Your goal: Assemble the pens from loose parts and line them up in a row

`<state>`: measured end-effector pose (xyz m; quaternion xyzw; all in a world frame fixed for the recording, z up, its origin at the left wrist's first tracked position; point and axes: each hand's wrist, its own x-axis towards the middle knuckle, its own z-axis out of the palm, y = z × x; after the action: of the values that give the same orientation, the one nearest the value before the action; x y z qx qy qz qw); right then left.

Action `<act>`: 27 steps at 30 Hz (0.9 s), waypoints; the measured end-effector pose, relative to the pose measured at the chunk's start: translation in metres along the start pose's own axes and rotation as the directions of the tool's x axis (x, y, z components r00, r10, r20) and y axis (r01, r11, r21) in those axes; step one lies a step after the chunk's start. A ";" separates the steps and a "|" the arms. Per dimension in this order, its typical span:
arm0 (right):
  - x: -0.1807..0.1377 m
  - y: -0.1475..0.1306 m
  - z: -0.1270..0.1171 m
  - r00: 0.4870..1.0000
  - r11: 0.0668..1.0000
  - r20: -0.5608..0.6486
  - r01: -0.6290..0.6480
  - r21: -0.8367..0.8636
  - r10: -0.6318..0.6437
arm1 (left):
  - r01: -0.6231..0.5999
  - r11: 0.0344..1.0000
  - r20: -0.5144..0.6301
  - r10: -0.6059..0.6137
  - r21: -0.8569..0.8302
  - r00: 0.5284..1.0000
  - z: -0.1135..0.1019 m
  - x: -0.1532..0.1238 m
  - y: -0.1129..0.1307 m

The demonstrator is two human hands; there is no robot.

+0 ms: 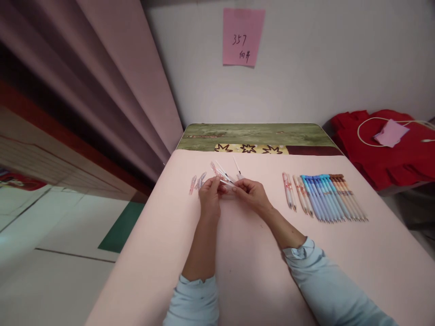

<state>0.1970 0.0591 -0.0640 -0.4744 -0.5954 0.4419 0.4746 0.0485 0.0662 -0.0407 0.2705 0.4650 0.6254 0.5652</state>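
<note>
Over the middle of the table, my left hand (210, 192) pinches one end of a thin white pen refill (226, 183). My right hand (253, 192) is close on the right, its thumb and forefinger pinched together near the refill's other end on what looks like a clear pen part. Just beyond the fingers lie loose white refills (237, 164) with dark tips and a clear pinkish pen barrel (214, 167). Left of my left hand are short printed pen barrels (192, 184). My hands partly hide the small parts beneath them.
Finished-looking pens (326, 199) in blue, brown and white lie in a row at the right of the pale pink tabletop (258, 262). Behind are a green wood-patterned edge (251, 131) and a wall with a pink note (243, 37). A red cloth (367, 158) with a cable sits beyond right.
</note>
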 end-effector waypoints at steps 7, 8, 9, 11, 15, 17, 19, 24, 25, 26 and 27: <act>0.000 -0.001 0.000 1.000 0.999 0.006 0.004 -0.033 -0.004 | 0.010 1.000 -0.006 -0.010 -0.009 1.000 0.001 0.000 0.000; 0.000 -0.001 0.000 1.000 0.999 0.004 0.007 -0.039 -0.007 | 0.009 1.000 -0.006 -0.009 -0.009 1.000 0.001 0.000 0.000; 0.000 -0.001 0.000 1.000 0.999 0.000 0.010 -0.046 -0.010 | 0.009 1.000 -0.005 -0.009 -0.011 1.000 0.001 0.000 0.000; 0.000 -0.002 -0.001 1.000 0.998 -0.007 0.014 -0.060 -0.014 | 0.010 1.000 0.002 -0.010 -0.015 1.000 0.001 0.001 -0.001; 0.000 -0.002 0.000 1.000 0.997 -0.005 0.011 -0.071 -0.011 | 0.010 1.000 0.003 -0.009 -0.014 1.000 0.000 0.002 -0.002; 0.000 -0.001 0.000 1.000 0.997 -0.005 0.010 -0.078 -0.011 | 0.010 1.000 -0.001 -0.010 -0.013 1.000 0.000 0.002 -0.002; 0.000 -0.001 0.000 1.000 0.996 -0.007 0.015 -0.090 -0.016 | 0.008 1.000 0.003 -0.008 -0.014 1.000 0.000 0.002 -0.001; 0.000 -0.001 -0.001 1.000 0.995 -0.001 0.016 -0.098 -0.016 | 0.004 1.000 0.009 -0.004 -0.021 1.000 0.001 0.000 0.000; 0.000 -0.001 -0.001 1.000 0.995 -0.001 0.018 -0.099 -0.019 | 0.001 1.000 0.007 -0.001 -0.021 1.000 0.002 0.000 0.000; 0.000 -0.001 -0.001 1.000 0.995 -0.001 0.021 -0.102 -0.021 | -0.001 1.000 0.005 0.001 -0.019 1.000 0.002 -0.001 0.001; 0.001 -0.001 -0.001 1.000 0.994 -0.003 0.023 -0.106 -0.023 | -0.001 1.000 0.003 0.001 -0.017 1.000 0.002 -0.001 0.001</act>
<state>0.1979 0.0596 -0.0633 -0.4931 -0.6224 0.4030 0.4550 0.0500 0.0662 -0.0391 0.2669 0.4588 0.6294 0.5677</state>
